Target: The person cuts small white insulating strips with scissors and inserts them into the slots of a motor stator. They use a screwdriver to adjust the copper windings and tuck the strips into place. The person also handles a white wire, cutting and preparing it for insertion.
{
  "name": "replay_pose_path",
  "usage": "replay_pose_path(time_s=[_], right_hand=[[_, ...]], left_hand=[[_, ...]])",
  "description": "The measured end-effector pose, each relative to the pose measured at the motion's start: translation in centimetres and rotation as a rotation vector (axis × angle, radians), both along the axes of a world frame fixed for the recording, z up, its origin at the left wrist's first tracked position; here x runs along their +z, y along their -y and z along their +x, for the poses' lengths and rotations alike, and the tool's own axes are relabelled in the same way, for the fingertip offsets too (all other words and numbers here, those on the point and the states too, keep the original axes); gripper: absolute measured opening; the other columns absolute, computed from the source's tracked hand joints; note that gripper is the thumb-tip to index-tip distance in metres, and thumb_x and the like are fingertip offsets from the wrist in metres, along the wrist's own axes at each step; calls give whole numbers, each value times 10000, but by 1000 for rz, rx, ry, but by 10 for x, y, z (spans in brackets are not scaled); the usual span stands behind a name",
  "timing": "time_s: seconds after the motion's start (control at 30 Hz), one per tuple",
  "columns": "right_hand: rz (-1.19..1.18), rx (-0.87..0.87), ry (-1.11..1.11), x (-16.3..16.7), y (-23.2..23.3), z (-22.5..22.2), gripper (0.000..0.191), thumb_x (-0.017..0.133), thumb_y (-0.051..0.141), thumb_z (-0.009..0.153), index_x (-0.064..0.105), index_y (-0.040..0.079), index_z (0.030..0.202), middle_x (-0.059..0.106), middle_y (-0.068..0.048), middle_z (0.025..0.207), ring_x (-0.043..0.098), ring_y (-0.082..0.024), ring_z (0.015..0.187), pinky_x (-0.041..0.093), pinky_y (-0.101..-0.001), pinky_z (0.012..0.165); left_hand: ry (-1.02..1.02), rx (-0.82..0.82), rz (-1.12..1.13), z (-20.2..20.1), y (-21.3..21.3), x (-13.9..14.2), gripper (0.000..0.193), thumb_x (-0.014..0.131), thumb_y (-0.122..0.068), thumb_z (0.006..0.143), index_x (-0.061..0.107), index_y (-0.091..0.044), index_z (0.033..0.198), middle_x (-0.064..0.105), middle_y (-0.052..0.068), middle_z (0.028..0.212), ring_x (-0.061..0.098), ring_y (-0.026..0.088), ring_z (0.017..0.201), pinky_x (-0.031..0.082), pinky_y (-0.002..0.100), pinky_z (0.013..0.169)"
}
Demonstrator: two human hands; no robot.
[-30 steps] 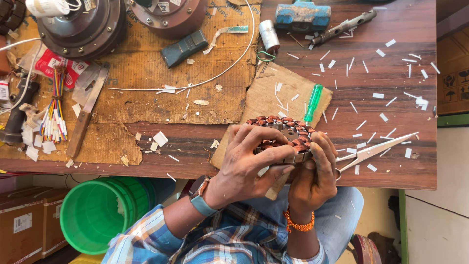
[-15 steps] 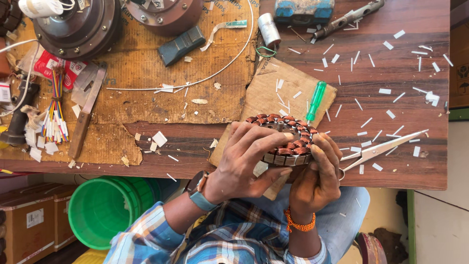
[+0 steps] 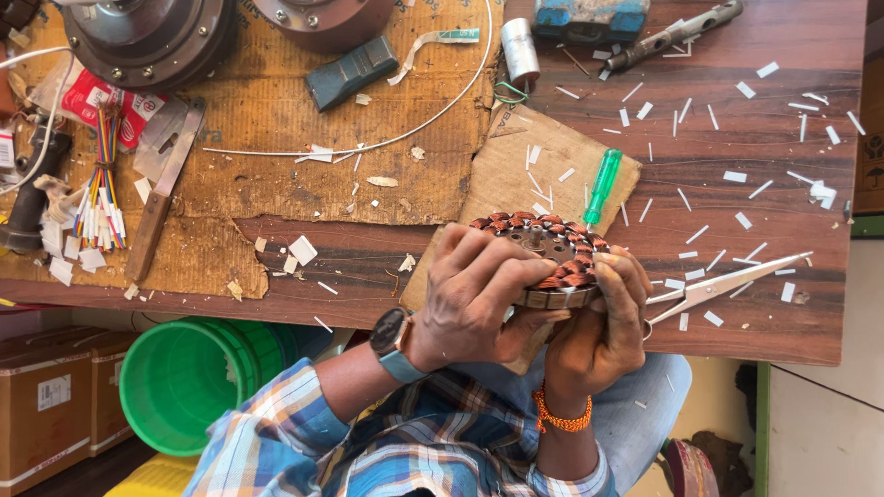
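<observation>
A round motor stator (image 3: 551, 253), its ring of copper-coloured windings facing up, is held at the near edge of a dark wooden workbench (image 3: 755, 110), over a scrap of brown cardboard (image 3: 534, 175). The left hand (image 3: 474, 299) lies across the stator's near side, fingers curled together and pressed on its top and rim; the right hand (image 3: 599, 327) cups it from below and from the right, fingers closed on the metal edge. A watch with a blue strap (image 3: 394, 342) sits on the left wrist, and an orange bead bracelet (image 3: 560, 419) on the right.

Just behind the stator lies a green-handled screwdriver (image 3: 603, 187); to its right, near the right hand, is a pair of long metal scissors (image 3: 727, 283). White paper strips (image 3: 750, 198) are scattered over the bench.

Farther back stand a small silver cylinder (image 3: 521, 51), likely a capacitor, though the view is too small to be sure, a blue block-shaped part (image 3: 589, 17) and a dark blue-grey flat piece (image 3: 352, 71). At the far left rests a round motor housing (image 3: 147, 41), beside it a red packet with a white patch (image 3: 103, 99), and below that a bundle of multicoloured wires (image 3: 99, 198).

Under the bench's left end is a green plastic bucket (image 3: 184, 382), and next to it a brown carton with a white rectangular label (image 3: 51, 396).
</observation>
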State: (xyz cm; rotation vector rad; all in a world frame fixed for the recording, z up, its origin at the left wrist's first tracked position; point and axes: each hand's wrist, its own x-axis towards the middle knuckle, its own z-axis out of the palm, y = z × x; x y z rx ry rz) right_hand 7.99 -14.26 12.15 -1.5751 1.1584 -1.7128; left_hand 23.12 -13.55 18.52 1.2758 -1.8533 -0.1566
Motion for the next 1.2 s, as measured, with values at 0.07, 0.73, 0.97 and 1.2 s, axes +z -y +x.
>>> replay_pose_path(time_s=[0.07, 0.73, 0.97, 1.2], right_hand=[[22, -28, 50, 2, -2, 0, 355, 437, -127, 1030, 666, -29, 1282, 652, -136, 1343, 604, -271, 1286, 484, -398, 1148], [449, 93, -696, 67, 51, -20, 497, 770, 190, 936, 591, 88, 1389, 735, -133, 1023, 708, -185, 879, 562, -359, 800], [412, 149, -782, 48, 62, -3, 695, 838, 130, 850, 534, 76, 1473, 723, -143, 939, 714, -221, 776, 591, -384, 731], [413, 494, 668, 69, 14, -66, 352, 728, 160, 1110, 528, -19, 1338, 654, -116, 1094, 729, -292, 1026, 649, -432, 873]], left_hand=[[19, -54, 36, 4, 1, 5, 459, 847, -358, 877, 650, -135, 1226, 660, 10, 1096, 607, 230, 995, 435, 406, 929], [-7, -186, 142, 51, -51, 37, 562, 788, -179, 871, 576, -143, 1390, 611, 76, 1234, 577, 301, 1155, 466, 430, 1013], [-45, 43, 106, 33, -74, 41, 627, 835, -277, 834, 555, -172, 1385, 568, 84, 1086, 546, 293, 1052, 426, 424, 934], [-29, 37, 133, 36, -66, 34, 595, 856, -281, 838, 627, -282, 1388, 535, 36, 975, 532, 241, 947, 448, 395, 868]])
